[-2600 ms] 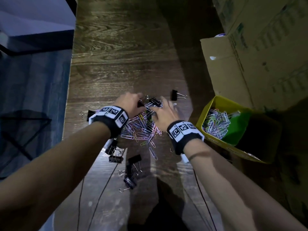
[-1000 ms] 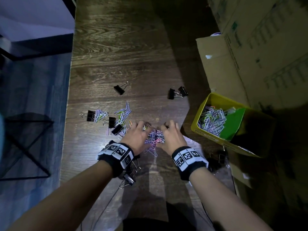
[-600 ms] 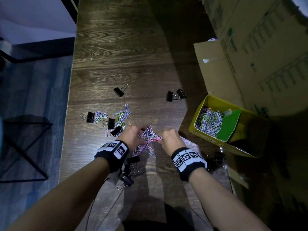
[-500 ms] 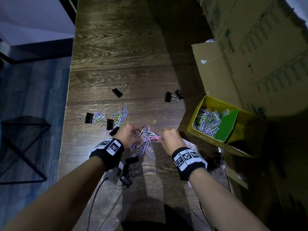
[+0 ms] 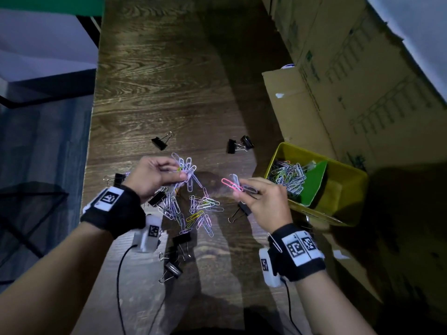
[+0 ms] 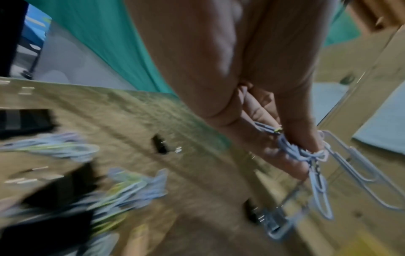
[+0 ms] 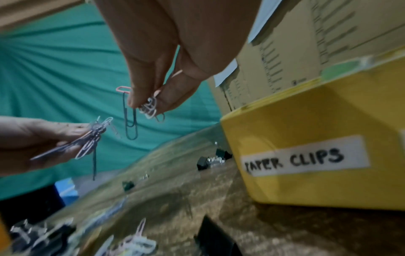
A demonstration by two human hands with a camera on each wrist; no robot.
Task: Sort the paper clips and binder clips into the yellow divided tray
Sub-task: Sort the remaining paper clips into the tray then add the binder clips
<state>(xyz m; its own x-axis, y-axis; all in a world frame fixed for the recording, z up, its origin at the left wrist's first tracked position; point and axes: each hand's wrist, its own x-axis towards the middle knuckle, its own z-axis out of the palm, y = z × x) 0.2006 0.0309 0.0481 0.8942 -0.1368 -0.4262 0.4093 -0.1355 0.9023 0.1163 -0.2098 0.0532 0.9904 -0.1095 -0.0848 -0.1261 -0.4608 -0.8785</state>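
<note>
My left hand (image 5: pixel 154 175) is raised over the wooden table and pinches a bunch of paper clips (image 5: pixel 186 169), also seen in the left wrist view (image 6: pixel 315 164). My right hand (image 5: pixel 261 201) pinches a smaller bunch of paper clips (image 5: pixel 232 184) with a pink one sticking out (image 7: pixel 149 105). Between and below the hands lies a loose heap of coloured paper clips (image 5: pixel 196 211). The yellow divided tray (image 5: pixel 348 170) stands at the right; its near compartment, labelled PAPER CLIPS (image 7: pixel 304 155), holds many clips (image 5: pixel 289 176) beside a green divider (image 5: pixel 314 182).
Black binder clips lie scattered: one at the back (image 5: pixel 160 142), a pair (image 5: pixel 239 144) near the tray, one under my right hand (image 5: pixel 242 210), several near the front (image 5: pixel 177 255). A large cardboard box (image 5: pixel 338 93) walls the right side. The table edge (image 5: pixel 90 146) runs at the left.
Both hands raked the clips together on the table, then rose with bunches pinched. They have since moved apart, and a heap stays on the table.
</note>
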